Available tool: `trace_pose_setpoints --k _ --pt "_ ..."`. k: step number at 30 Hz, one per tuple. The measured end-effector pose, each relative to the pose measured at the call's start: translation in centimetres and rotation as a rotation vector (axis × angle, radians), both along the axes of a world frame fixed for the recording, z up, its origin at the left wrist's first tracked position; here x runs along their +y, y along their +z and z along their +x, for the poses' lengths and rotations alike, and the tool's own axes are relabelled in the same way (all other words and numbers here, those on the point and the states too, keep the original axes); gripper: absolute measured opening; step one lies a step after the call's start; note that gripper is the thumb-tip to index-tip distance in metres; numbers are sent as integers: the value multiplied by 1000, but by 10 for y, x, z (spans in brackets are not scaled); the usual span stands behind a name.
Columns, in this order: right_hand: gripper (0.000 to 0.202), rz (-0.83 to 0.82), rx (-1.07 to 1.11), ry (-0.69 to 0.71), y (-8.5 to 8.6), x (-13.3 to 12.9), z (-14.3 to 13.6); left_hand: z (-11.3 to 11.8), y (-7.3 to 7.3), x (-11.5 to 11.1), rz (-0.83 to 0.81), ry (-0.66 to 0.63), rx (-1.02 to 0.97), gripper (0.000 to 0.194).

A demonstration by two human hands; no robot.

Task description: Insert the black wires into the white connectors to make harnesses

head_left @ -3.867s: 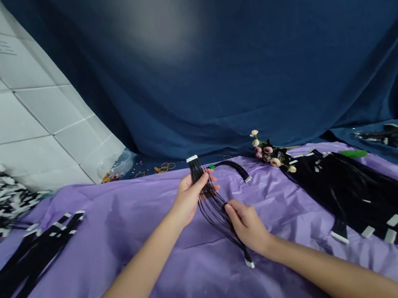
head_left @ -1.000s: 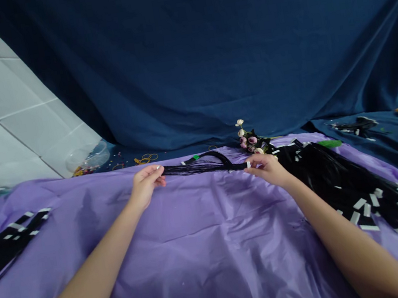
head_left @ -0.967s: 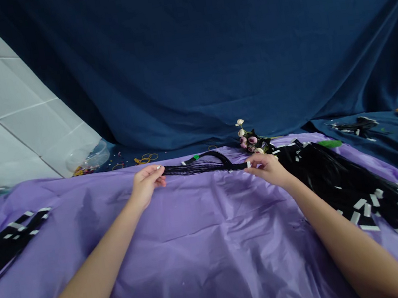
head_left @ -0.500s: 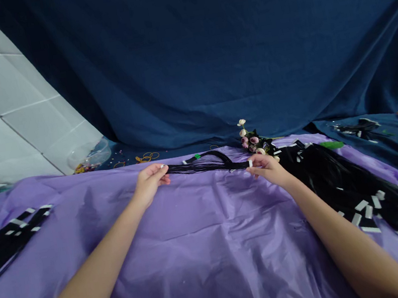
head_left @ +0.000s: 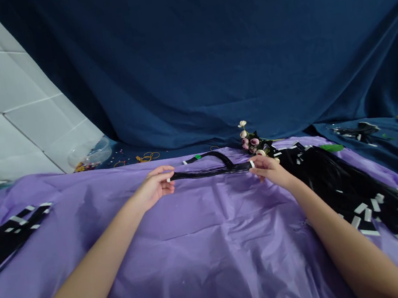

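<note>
A bundle of thin black wires (head_left: 203, 173) with a white piece at each end is stretched level above the purple cloth (head_left: 200, 249). My left hand (head_left: 154, 189) pinches its left white end between thumb and fingers. Its right white end is in the closed fingers of my right hand (head_left: 270, 169). Behind it a second black strand (head_left: 218, 154) curves round, with a white tip and a small green mark on it. Whether that strand joins the held bundle or just lies behind it, I cannot tell.
A large pile of white-ended black bundles (head_left: 334, 178) lies at the right, and another group (head_left: 11, 231) at the left. Artificial flowers (head_left: 251, 142) lie behind my right hand. A clear plastic container (head_left: 90, 153) and yellow rubber bands (head_left: 148, 156) sit at the back.
My left hand has come down slightly and its grip has shifted, so the left white end now shows more. The held wires look straighter and closer together. My right hand has barely moved.
</note>
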State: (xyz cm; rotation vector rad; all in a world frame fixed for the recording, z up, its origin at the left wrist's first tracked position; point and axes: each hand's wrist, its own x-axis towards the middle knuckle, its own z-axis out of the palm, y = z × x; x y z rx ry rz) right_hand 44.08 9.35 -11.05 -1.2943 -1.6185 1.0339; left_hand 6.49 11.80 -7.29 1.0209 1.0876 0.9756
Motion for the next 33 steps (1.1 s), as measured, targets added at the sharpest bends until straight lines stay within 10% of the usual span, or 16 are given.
trace_pose_setpoints --k 8,16,33 --pt "21 -146 -206 252 43 -22 -31 4 79 -47 192 -301 -155 34" --pt "18 457 -30 217 146 -56 -124 38 154 -66 641 -243 222 14" --pt "14 541 126 9 149 -40 -155 58 134 -47 632 -122 158 16"
